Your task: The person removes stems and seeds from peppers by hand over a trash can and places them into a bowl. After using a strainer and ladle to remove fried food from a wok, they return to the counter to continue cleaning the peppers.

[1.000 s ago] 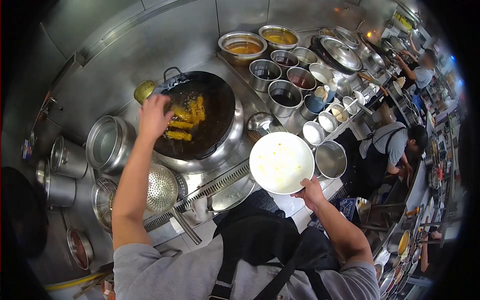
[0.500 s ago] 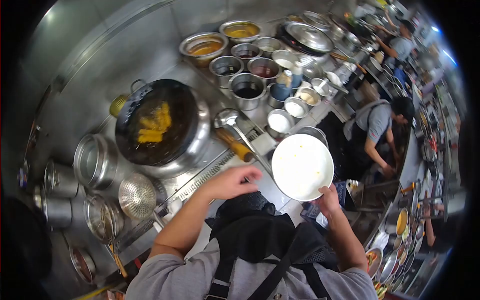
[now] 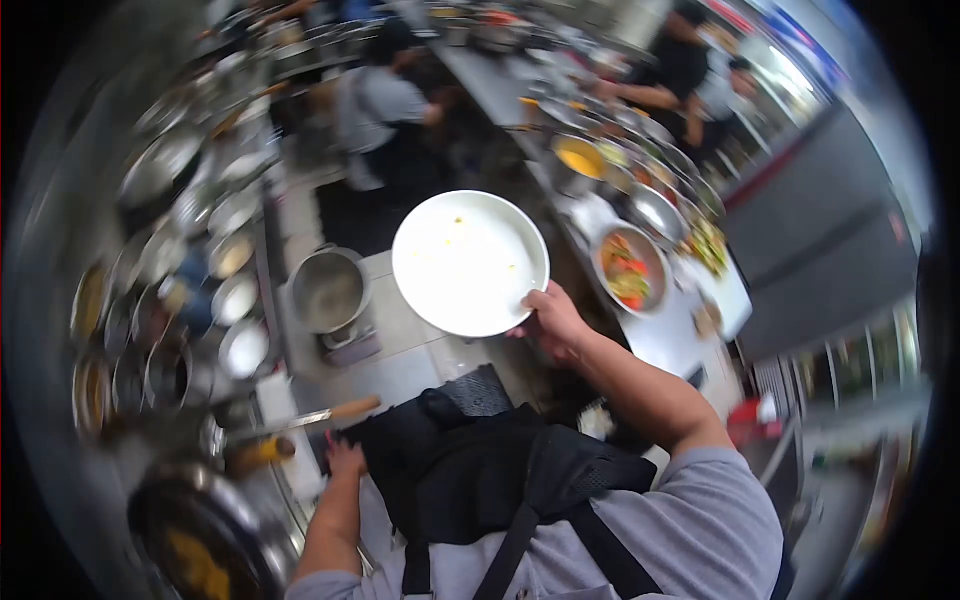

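My right hand (image 3: 550, 315) grips the lower right rim of a round white plate (image 3: 470, 265). A few small yellow crumbs lie on the plate. My left hand (image 3: 345, 460) is low at the left, beside my black apron (image 3: 450, 450) and near the wooden handle of a ladle (image 3: 305, 418); its fingers are blurred. At the lower left, yellow fried pieces (image 3: 195, 565) lie in dark oil inside a wok (image 3: 150, 510).
Left of me stand several metal pots of sauces and white seasonings (image 3: 243, 348). A deep pot (image 3: 330, 290) stands ahead. To the right, a counter (image 3: 660, 345) bears a bowl of cut vegetables (image 3: 628, 268). A co-worker (image 3: 375, 110) bends over ahead; others work farther back.
My view has swung right, from the wok toward the counter with vegetables. The plate stays in my right hand. My left hand has dropped back toward the stove edge by my apron.
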Available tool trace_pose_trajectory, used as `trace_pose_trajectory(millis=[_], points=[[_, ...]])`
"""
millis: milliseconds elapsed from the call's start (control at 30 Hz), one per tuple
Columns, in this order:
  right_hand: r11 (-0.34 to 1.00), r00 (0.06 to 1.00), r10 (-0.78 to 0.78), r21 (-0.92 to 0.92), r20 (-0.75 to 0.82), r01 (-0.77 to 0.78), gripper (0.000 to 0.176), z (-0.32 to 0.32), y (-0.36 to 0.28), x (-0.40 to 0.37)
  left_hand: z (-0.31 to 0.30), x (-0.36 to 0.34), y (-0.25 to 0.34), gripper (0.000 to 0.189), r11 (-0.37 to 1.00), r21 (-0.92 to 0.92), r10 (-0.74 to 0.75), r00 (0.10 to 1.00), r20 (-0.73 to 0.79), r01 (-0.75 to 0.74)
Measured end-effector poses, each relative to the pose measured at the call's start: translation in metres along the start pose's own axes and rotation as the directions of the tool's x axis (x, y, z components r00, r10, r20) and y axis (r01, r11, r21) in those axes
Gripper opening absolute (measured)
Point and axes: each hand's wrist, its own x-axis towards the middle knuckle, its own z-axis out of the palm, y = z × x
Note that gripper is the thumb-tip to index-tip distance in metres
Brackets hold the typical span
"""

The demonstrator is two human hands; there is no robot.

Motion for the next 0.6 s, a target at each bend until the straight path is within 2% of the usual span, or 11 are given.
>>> trace_pose_trajectory(millis=[33,67,100,133,167,200,267,400,467,533,600], points=[[0.998,0.998,-0.031,0.051,-0.058,0.034,0.043,-0.023,0.01,-0.01,0.002,0.005,-0.005,0.056,0.996,0.091,0.006,0.99,0.14,-0.019],[0.994,0.993,-0.05,0.089,-0.11,0.06,0.042,-0.046,0.018,-0.025,0.043,0.035,-0.023,0.048,0.987,0.145,0.027,0.951,0.307,-0.075],[0.992,0.983,-0.062,0.1,-0.175,0.08,0.042,-0.063,0.019,-0.045,0.039,0.025,-0.017,0.04,0.99,0.124,0.005,0.89,0.455,-0.069],[0.991,0.965,-0.071,0.09,-0.253,0.096,0.041,-0.079,0.023,-0.062,0.095,0.032,-0.032,0.032,0.854,0.403,0.159,0.903,0.399,-0.329],[0.991,0.945,-0.073,0.083,-0.32,0.105,0.04,-0.093,0.028,-0.079,0.135,0.038,-0.065,0.032,0.99,0.086,0.058,0.875,0.48,-0.113],[0.989,0.933,-0.071,0.1,-0.353,0.113,0.04,-0.106,0.035,-0.095,0.15,0.037,-0.073,0.031,0.996,0.027,0.058,0.867,0.495,-0.082],[0.966,0.829,-0.068,0.171,-0.556,0.194,0.039,-0.137,0.049,-0.125,0.146,0.029,-0.075,0.031,0.998,-0.056,0.057,0.87,0.49,-0.034],[0.907,0.629,-0.046,0.232,-0.776,0.352,0.038,-0.206,0.077,-0.175,0.103,0.032,-0.052,0.029,0.97,-0.244,0.084,0.915,0.395,0.016],[0.879,0.539,-0.052,0.218,-0.84,0.424,0.037,-0.243,0.084,-0.19,0.076,0.038,-0.038,0.028,0.937,-0.349,0.093,0.942,0.324,0.028],[0.855,0.494,-0.06,0.21,-0.867,0.473,0.034,-0.283,0.09,-0.201,0.05,0.041,-0.024,0.027,0.902,-0.43,0.092,0.961,0.26,0.03],[0.8,0.392,-0.051,0.198,-0.919,0.567,0.032,-0.323,0.091,-0.204,0.025,0.046,-0.004,0.027,0.871,-0.49,0.086,0.975,0.205,0.026]])
